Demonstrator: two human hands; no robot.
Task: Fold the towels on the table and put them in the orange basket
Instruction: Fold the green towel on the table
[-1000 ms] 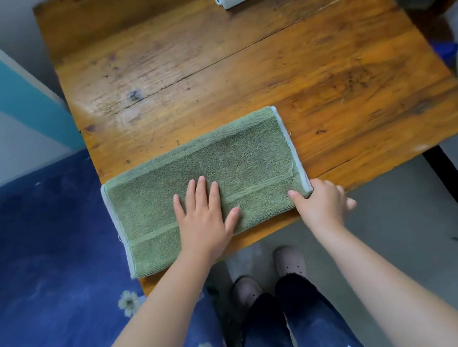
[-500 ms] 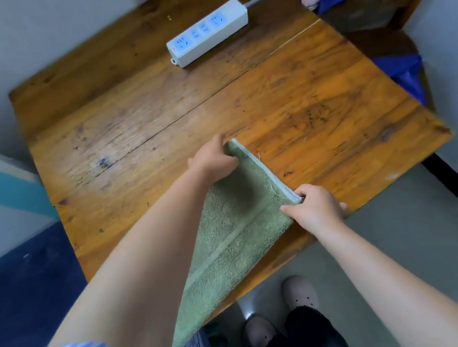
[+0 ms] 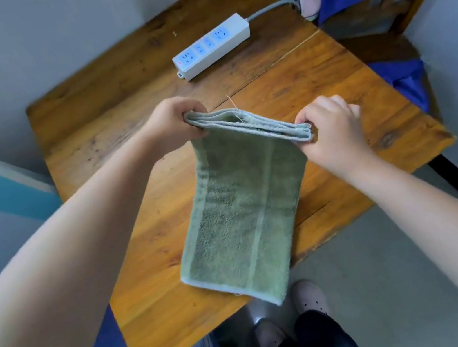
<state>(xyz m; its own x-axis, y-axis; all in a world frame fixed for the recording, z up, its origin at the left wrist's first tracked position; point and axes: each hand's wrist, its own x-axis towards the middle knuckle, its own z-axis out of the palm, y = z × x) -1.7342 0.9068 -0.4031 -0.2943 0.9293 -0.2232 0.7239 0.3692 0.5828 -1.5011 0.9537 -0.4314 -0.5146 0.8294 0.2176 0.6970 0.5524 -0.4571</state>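
Filling most of the view, the wooden table [image 3: 155,284] stands in a corner, its plank top worn and stained, with grey floor beyond its near edge. Above it hangs the green towel [image 3: 240,226], already folded into several layers; its top edge is held level in the air while the rest drops towards the table's near edge, the lower end seeming to lie on or just above the wood, though which one cannot be told. At the upper left corner of that edge, the left hand [image 3: 173,123] grips the stacked layers, its fingers curled tightly over the fold. At the upper right corner the right hand [image 3: 328,128] pinches the layers between thumb and curled fingers. Farther back on the table, well apart from the towel, lies a white power strip [image 3: 211,46] with blue sockets, its grey cable running off towards hanging cloth. Below the table edge, two pale shoes [image 3: 309,296] show on the floor.
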